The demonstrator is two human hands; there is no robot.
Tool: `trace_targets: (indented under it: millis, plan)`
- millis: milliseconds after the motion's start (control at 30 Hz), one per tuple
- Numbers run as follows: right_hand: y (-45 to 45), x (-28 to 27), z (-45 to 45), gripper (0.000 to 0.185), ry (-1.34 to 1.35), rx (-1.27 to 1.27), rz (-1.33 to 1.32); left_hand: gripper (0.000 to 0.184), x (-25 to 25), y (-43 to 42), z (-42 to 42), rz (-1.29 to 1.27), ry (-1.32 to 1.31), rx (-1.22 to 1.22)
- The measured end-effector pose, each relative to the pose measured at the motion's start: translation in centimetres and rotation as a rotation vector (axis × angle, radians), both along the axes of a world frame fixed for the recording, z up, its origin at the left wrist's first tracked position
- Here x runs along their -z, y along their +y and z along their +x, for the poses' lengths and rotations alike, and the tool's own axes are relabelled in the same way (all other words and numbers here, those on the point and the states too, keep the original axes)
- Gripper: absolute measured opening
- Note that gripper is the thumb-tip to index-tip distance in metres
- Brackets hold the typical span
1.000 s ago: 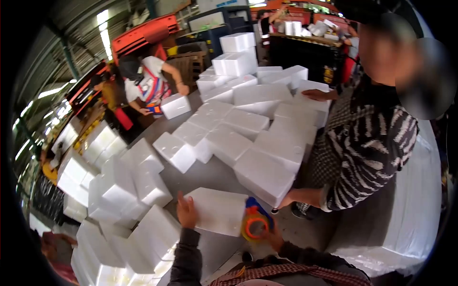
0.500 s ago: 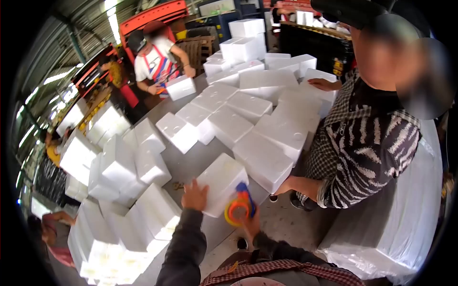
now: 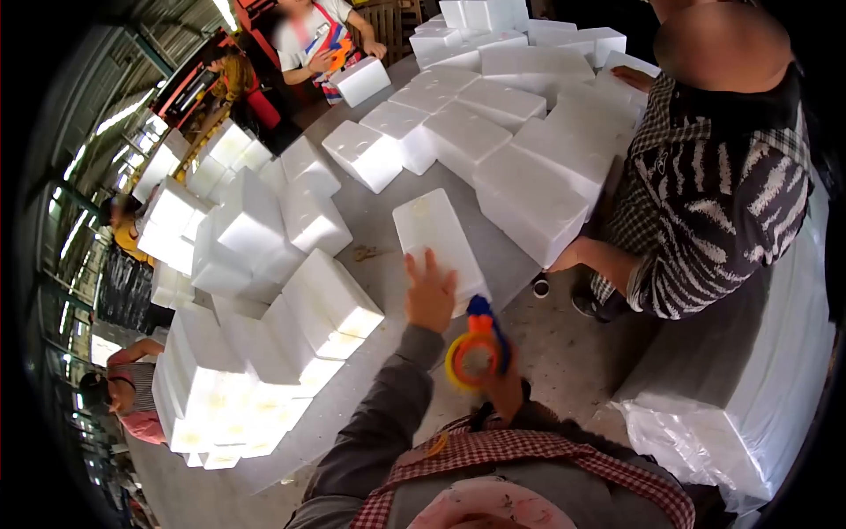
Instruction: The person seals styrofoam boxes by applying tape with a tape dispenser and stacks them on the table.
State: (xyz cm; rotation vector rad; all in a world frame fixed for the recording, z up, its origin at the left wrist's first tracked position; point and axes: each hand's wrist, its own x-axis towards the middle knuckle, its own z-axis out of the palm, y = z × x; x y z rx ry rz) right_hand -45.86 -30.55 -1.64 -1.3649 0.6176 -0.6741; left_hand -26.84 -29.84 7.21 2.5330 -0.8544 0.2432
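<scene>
A white foam box [image 3: 436, 231] lies lengthwise on the grey table [image 3: 374, 212], close to its near edge. My left hand [image 3: 430, 295] rests on the near part of this box, fingers spread. Just right of it, my right hand [image 3: 502, 388] grips a blue and orange tape dispenser [image 3: 478, 348] with a yellow-rimmed roll. The dispenser's blue tip is at the near end of the box.
More white boxes stand in a group at the far right [image 3: 529, 176] and stacked at the left [image 3: 256, 220]. A co-worker [image 3: 696, 194] at the right touches boxes. Another person [image 3: 322, 44] works across the table. A plastic-wrapped stack [image 3: 731, 388] stands lower right.
The box has turned so that its near end faces me. My left hand has moved right onto its top, and the dispenser has come to its near end. The view has tilted down.
</scene>
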Motion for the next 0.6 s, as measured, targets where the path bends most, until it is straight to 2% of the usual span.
trace_targets:
  millis: [33, 67, 100, 133, 200, 267, 333, 367, 400, 467, 533, 567, 600]
  plan:
    - [-1.1, 0.2, 0.7, 0.060, -0.073, 0.009, 0.210, 0.048, 0.5, 0.2, -1.3, -0.010, -0.044, 0.024]
    - [-2.7, 0.0, 1.5, 0.060, -0.084, 0.008, 0.208, 0.050, 0.4, 0.5, -1.3, -0.028, -0.096, 0.048]
    - [-4.7, -0.5, 2.2, 0.060, -0.122, -0.001, 0.197, 0.052, -3.0, 0.4, -1.3, 0.162, 0.181, 0.094]
    - [-5.9, -0.9, 2.6, 0.059, -0.146, -0.009, 0.193, 0.052, -4.1, 0.1, 0.1, 0.162, 0.182, 0.089]
    - [-7.2, -2.0, 2.6, 0.061, -0.136, -0.050, 0.253, 0.050, -5.1, -1.0, 3.1, 0.279, -0.059, 0.157]
    - [-6.6, -2.4, 0.2, 0.063, -0.105, -0.064, 0.312, 0.047, 0.4, -2.3, 6.1, 0.231, -0.278, 0.178]
    - [-4.0, -3.0, -3.2, 0.065, 0.043, -0.002, 0.431, 0.047, 1.0, -2.3, 6.1, 0.193, -0.255, 0.198]
    - [-3.2, -4.5, -4.4, 0.069, 0.143, -0.092, 0.322, 0.046, 0.8, -2.1, 6.2, 0.154, -0.282, 0.195]
    - [-2.9, -5.9, -4.3, 0.069, 0.158, -0.091, 0.326, 0.046, 0.6, -2.1, 6.2, 0.156, -0.266, 0.195]
    - [-2.2, -8.1, -3.0, 0.063, 0.148, -0.339, 0.024, 0.046, 0.1, -2.7, 6.0, 0.185, -0.265, 0.171]
    - [-5.1, -6.1, 3.1, 0.055, 0.119, -0.443, -0.191, 0.046, -0.2, -3.1, 6.1, 0.175, -0.265, 0.179]
    - [-5.4, -6.1, 5.2, 0.055, 0.113, -0.459, -0.202, 0.047, -0.1, -2.7, 5.8, 0.172, -0.257, 0.178]
    - [-5.7, -6.2, 7.4, 0.053, 0.319, -0.707, -0.444, 0.047, 0.2, -2.4, 5.6, 0.165, -0.272, 0.147]
